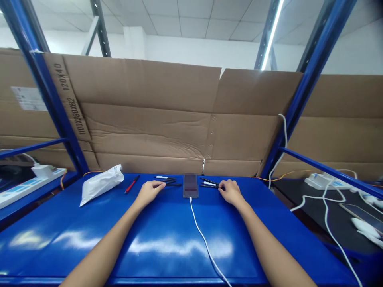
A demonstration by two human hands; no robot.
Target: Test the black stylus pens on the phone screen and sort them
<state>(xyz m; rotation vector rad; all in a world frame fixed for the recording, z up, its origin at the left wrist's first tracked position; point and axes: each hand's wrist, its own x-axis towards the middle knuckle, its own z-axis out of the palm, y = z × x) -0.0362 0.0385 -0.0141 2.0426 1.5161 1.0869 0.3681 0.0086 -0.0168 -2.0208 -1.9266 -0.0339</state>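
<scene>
Fingertips pinched nearly closed, my left hand (pixel 151 191) and right hand (pixel 231 192) grip left pens (pixel 172 184) and right pens (pixel 210 184), too bunched to count, flanking one phone (pixel 190 185) mid-frame by the blue table's (pixel 167 223) far edge; one cable (pixel 201 233) crosses the surface below.

Bare Hands, Uncovered Forearms

The person's left hand (pixel 149 192) and right hand (pixel 231 192) are ungloved, with slim, rounded wrists. The left forearm (pixel 109 239) and right forearm (pixel 267 239) are bare too, slender and smooth in outline, each widening evenly from the wrist towards the elbow. The fingers are small in view, their nails too indistinct to describe.
</scene>
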